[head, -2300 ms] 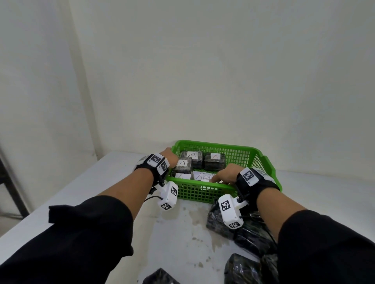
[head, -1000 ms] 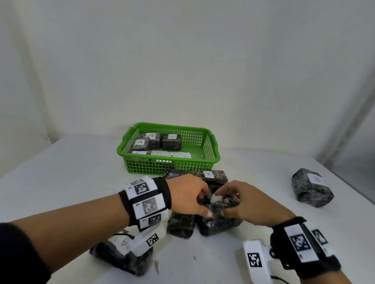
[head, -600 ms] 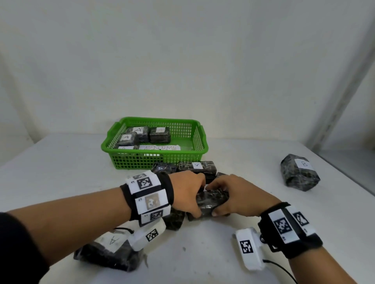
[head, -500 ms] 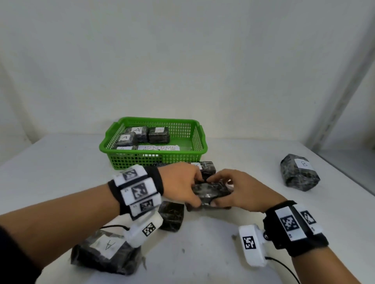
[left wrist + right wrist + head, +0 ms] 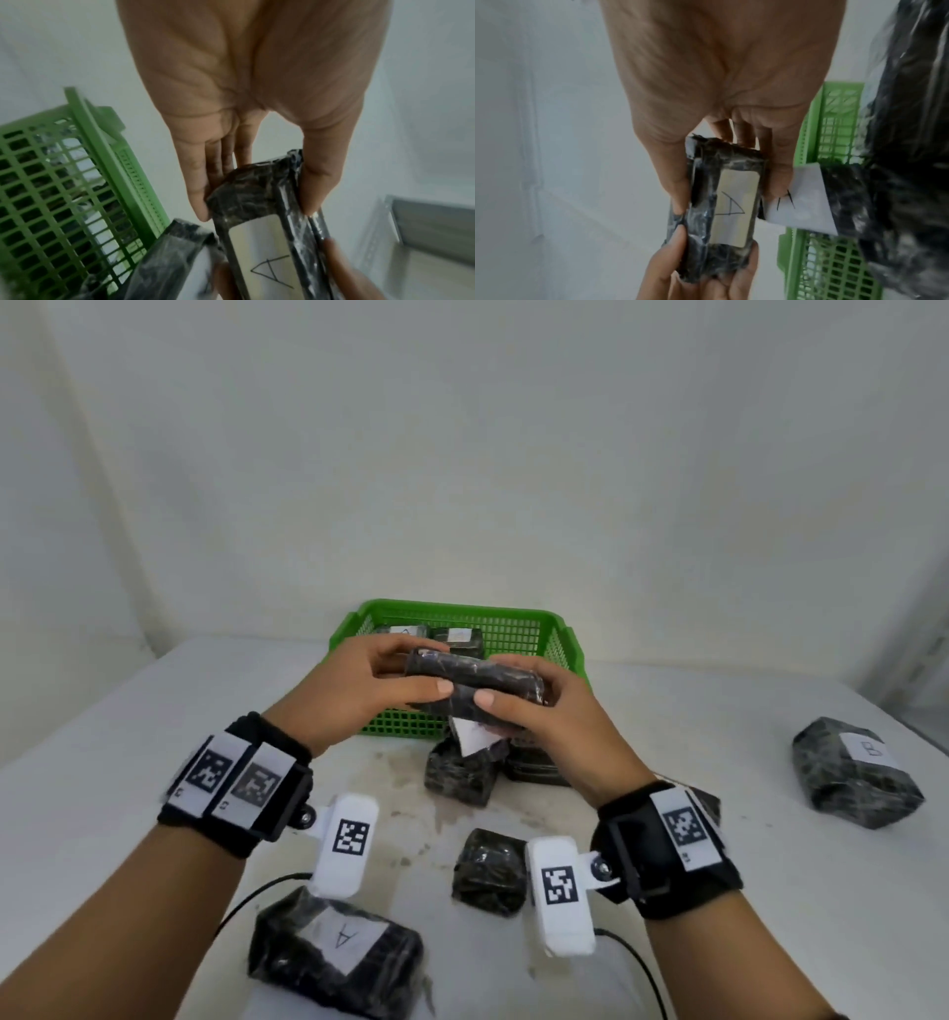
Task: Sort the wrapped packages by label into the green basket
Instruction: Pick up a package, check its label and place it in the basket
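Both hands hold one dark wrapped package (image 5: 472, 683) in the air, just in front of the green basket (image 5: 513, 624). My left hand (image 5: 416, 672) pinches its left end between thumb and fingers; my right hand (image 5: 513, 706) grips the right end. Its white label faces down and reads "A" in the left wrist view (image 5: 267, 253) and the right wrist view (image 5: 729, 205). Labelled packages (image 5: 459, 636) lie in the basket's back left part. On the table lie an "A" package (image 5: 334, 952), a "B" package (image 5: 857, 773) and a small one (image 5: 490, 873).
Two more dark packages (image 5: 459, 775) sit against the basket's front wall under my hands, one with a white label turned up. The white table (image 5: 128, 737) meets a white wall behind the basket. Wrist-camera cables trail near the front edge.
Both hands have lifted the package off the table and raised it toward the basket. The packages left on the table have not moved.
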Tool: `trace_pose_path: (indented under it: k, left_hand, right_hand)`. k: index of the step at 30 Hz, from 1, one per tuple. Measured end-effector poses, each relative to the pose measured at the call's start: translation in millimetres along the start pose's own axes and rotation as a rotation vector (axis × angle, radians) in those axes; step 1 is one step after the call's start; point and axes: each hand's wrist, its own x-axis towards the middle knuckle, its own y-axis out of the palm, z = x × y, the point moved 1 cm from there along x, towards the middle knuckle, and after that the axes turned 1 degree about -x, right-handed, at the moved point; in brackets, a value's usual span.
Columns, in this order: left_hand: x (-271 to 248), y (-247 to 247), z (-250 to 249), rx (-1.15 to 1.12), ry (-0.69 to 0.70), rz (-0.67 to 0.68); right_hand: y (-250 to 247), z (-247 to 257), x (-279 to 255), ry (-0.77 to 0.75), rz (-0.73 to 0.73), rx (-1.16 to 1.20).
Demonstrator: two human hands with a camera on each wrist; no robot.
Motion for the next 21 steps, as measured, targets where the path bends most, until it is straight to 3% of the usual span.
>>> trace_pose_path:
  k: [7, 13, 21]
  left_hand:
    - [-3.9, -1.1, 35.8, -0.339, -0.048, -0.09]
    - [-6.5, -11.2, 51.5, -0.426, -0.04, -0.172]
    - [-12.1, -10.6, 51.2, -0.367, -0.015, -0.138]
  right_hand:
    - [35.0, 2.9, 22.3, -0.04, -0.015, -0.007]
    - [35.6, -13.6, 21.6, 0.05, -0.007, 0.129]
    - [35.5, -12.5, 9.0, -0.018, -0.05, 0.045]
